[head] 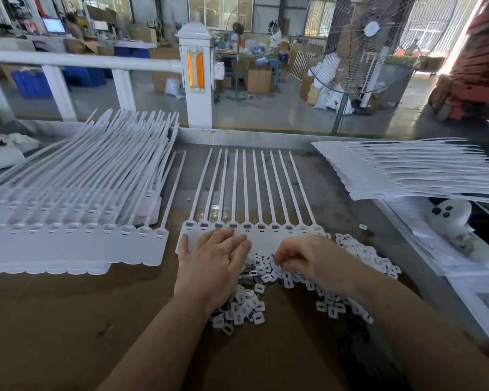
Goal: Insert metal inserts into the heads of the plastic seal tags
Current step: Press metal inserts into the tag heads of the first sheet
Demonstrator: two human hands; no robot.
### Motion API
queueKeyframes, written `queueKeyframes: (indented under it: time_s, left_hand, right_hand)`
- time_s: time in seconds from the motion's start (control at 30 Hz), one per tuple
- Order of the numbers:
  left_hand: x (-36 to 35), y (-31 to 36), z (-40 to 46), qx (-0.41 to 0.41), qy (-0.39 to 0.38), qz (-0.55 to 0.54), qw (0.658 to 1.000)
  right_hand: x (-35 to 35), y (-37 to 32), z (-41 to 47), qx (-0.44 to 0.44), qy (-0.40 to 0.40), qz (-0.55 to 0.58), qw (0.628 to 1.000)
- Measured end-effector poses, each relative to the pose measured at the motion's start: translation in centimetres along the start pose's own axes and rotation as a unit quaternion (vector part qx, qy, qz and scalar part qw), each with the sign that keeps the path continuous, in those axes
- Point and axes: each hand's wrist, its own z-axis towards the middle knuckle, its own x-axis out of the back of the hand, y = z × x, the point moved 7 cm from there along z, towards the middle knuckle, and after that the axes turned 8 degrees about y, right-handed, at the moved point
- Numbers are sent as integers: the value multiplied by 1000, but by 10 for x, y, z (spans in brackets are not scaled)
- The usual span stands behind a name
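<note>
A joined strip of white seal tags (254,221) lies in the middle of the brown table, tails pointing away from me. Most of its heads show a dark metal insert; the rightmost ones look white. My left hand (212,263) rests flat with straight fingers on the strip's flag end. My right hand (314,261) hovers over a heap of small white and metal inserts (266,289) just below the strip, its fingers curled down into the heap; whether it pinches an insert is hidden.
A large stack of white tag strips (76,210) lies at the left. Another stack (412,170) lies at the far right over printed sheets (463,249). A white railing (79,62) and a standing fan (362,43) stand beyond the table edge.
</note>
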Motion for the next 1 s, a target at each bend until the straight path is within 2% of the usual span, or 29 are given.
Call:
queueKeyframes:
  time_s: [0.37,0.7,1.0]
  left_hand:
    - [-5,1,-1,-14,-21,15,1000]
    - [6,2,-2,2,20,-9,1000]
    - [8,3,-3,2,24,-20,1000]
  right_hand:
    - [-2,-8,-14,13,30,-27,999]
    - [-4,-8,-18,5,38,-18,999]
    - [-3,-10,-20,4,34,-13,999]
